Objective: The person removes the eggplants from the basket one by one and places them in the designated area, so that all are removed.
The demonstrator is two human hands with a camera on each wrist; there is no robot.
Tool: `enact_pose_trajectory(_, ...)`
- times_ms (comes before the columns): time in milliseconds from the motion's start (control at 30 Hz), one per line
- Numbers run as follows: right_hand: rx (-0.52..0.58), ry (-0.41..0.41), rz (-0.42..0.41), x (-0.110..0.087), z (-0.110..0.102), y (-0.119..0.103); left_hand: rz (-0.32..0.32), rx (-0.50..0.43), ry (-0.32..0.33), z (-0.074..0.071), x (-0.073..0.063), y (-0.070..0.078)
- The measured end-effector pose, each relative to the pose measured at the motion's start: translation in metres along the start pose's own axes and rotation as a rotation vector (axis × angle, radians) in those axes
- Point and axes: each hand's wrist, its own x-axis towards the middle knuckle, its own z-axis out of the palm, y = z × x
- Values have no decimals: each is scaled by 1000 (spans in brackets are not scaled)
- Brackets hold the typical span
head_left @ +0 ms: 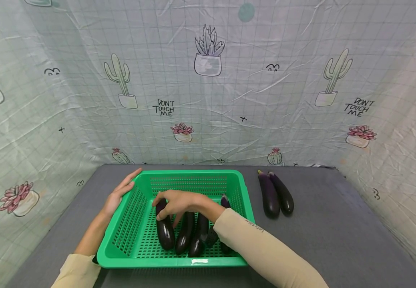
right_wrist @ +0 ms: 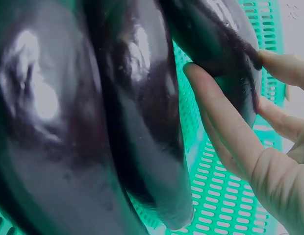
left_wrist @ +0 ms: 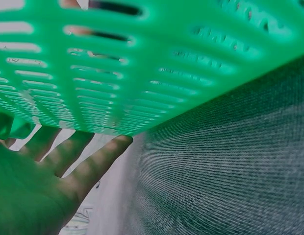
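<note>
A green plastic basket [head_left: 139, 262] with slotted walls stands on the grey table, with several dark eggplants lying side by side in it. My right hand [head_left: 179, 202] reaches in and grips the leftmost eggplant [head_left: 165, 232] near its upper end, thumb on one side and fingers on the other. In the right wrist view, fingertips [right_wrist: 203, 78] touch the glossy skin of that eggplant [right_wrist: 220, 44], which rests among the others. My left hand [head_left: 115, 198] rests against the basket's left side; its fingers [left_wrist: 100, 159] lie straight along the outer wall in the left wrist view.
Two more eggplants [head_left: 270, 196] lie together on the grey table [head_left: 330, 224], right of the basket. Behind and at both sides hangs a pale curtain [head_left: 244, 96] printed with potted plants.
</note>
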Motion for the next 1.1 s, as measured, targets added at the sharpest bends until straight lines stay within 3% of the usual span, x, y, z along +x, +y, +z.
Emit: enact_pose_trajectory(1100,89,20,-110,-17,-12,-10,-8,9,11,0,1,4)
